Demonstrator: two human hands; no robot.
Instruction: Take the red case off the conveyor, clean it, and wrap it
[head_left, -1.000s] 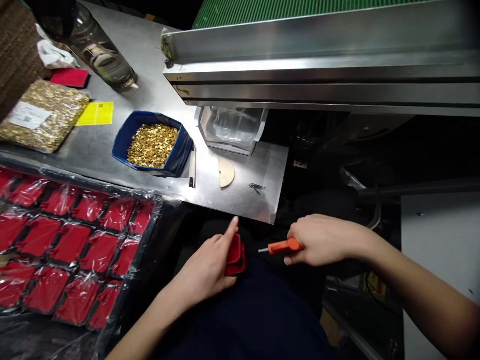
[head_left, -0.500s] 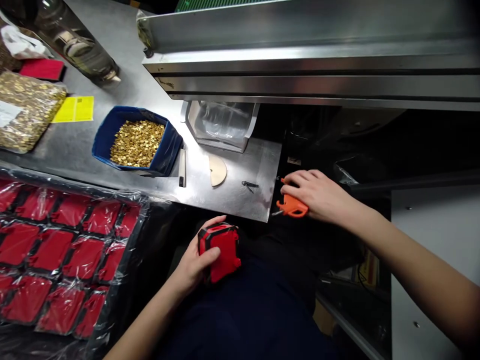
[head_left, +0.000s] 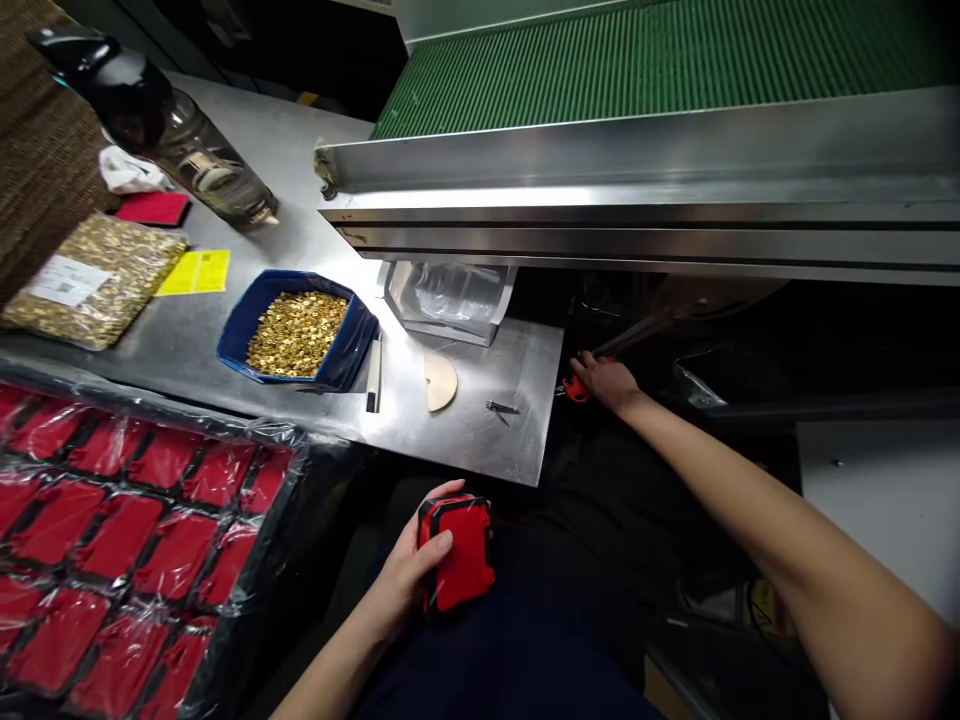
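Observation:
My left hand point(head_left: 412, 555) is closed round a small red and black plastic case point(head_left: 466, 550), thumb across its red face, held above my lap. My right hand point(head_left: 609, 382) reaches into the dark space beyond the table's right corner. Its fingers are wrapped round an orange air blow gun point(head_left: 576, 388), largely covered by the hand. A short metal tip points left from it. Nearby on the metal table point(head_left: 480, 450) lie nail clippers point(head_left: 502, 408), a cream half-round disc point(head_left: 440, 382) and a white-handled cutter point(head_left: 374, 375).
A blue bin point(head_left: 349, 350) holds small brass parts. Behind the disc stands a clear-lined grey bin point(head_left: 450, 330). A metal rail point(head_left: 637, 240) with a green ribbed belt point(head_left: 600, 60) crosses above. Wrapped red cases point(head_left: 120, 535) fill a crate at left; a bottle point(head_left: 202, 160) stands behind.
My right hand has moved farther away, into the dark area, with the orange blow gun. My left hand keeps the red case. The view has tilted up, showing more green belt.

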